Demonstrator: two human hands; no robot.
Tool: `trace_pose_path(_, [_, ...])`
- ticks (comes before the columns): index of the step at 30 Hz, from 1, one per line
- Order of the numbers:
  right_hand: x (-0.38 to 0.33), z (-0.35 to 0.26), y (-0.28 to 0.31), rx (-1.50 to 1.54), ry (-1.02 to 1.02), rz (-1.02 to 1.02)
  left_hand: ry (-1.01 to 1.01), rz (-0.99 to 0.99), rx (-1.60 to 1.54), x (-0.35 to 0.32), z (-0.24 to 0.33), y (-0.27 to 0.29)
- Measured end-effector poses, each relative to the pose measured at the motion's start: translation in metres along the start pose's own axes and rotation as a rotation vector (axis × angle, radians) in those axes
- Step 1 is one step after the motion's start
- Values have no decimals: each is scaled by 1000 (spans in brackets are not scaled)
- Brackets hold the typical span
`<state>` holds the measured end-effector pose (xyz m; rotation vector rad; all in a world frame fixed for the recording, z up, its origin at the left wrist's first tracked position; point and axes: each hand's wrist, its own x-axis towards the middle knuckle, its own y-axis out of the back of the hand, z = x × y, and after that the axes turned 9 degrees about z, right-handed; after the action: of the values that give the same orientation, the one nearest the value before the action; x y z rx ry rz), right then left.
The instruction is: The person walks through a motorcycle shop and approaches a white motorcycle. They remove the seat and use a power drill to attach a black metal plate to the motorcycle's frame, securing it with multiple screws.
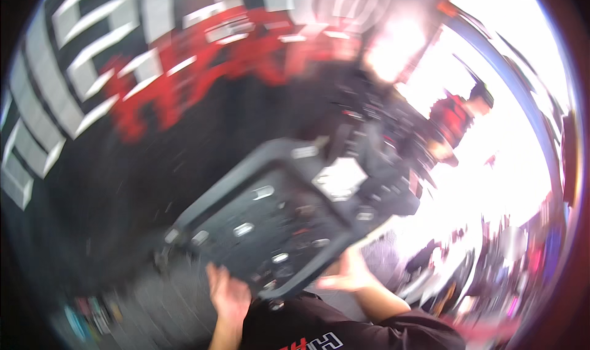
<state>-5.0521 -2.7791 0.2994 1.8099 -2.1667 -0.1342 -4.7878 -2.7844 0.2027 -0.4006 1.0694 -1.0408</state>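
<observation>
A black shallow tray-like cart top (236,193) with a raised rim stands tilted across the middle of the view, smeared by motion. Several small pale oblong spots and a few small items lie on it, too blurred to name. My left hand (228,291) is at the tray's near left edge, its fingers stretched out and nothing seen in them. On the near right side, my right hand (347,276) is beside the rim with thumb and fingers apart. I cannot tell whether either hand touches the rim. A white angular piece (340,178) shows at the tray's far right end.
Beyond the tray stands a dark cluster of machine parts (381,129). A person in a red and black top (452,119) is at the far right. A dark wall with large grey and red lettering (215,49) rises behind. Colourful blurred items (92,316) lie at lower left.
</observation>
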Motion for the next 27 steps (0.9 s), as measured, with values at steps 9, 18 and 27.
trace_pose_path(9, [-25, -77, -49, 1023, 135, 446, -771, -706, 827, -87, 23, -93])
trace_pose_path(18, [-108, -142, 82, 945, 453, 674, 433, -999, -103, -105, -44, -111])
trace_pose_path(27, [-250, -131, 246, 755, 478, 1014, -948, -1361, 652, -221, -216, -159])
